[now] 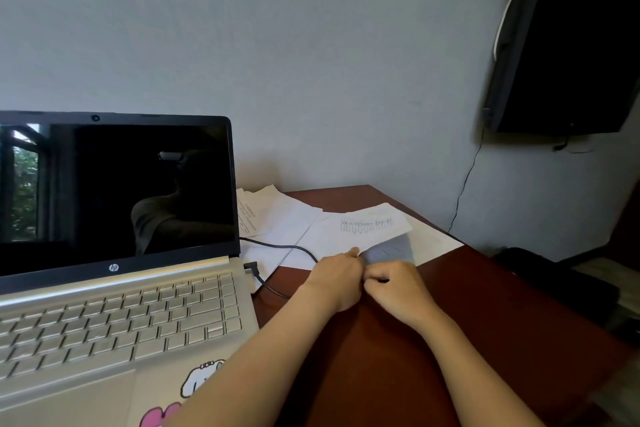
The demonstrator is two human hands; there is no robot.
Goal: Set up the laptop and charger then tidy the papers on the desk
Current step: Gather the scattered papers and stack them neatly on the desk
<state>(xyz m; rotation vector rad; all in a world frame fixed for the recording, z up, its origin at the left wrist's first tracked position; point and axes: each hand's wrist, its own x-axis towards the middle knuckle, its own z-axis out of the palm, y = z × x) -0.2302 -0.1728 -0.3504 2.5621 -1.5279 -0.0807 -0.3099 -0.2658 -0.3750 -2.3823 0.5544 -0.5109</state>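
Observation:
A silver laptop [121, 288] stands open on the left of the reddish-brown desk [485, 305], its screen dark. A black charger cable [277, 247] is plugged into the laptop's right side and runs back over the papers. Several white sheets [277, 215] lie spread behind and to the right of the laptop. My left hand [337, 276] and my right hand [394, 284] meet at the near edge of a printed sheet [367, 225]. Both pinch that sheet, and its near end is lifted off the desk.
A black wall-mounted screen [571, 38] hangs at the upper right, with a thin wire [465, 184] dropping down the wall. A dark bag-like object [554, 284] sits beyond the desk's right edge. Stickers [204, 378] mark the laptop's palm rest.

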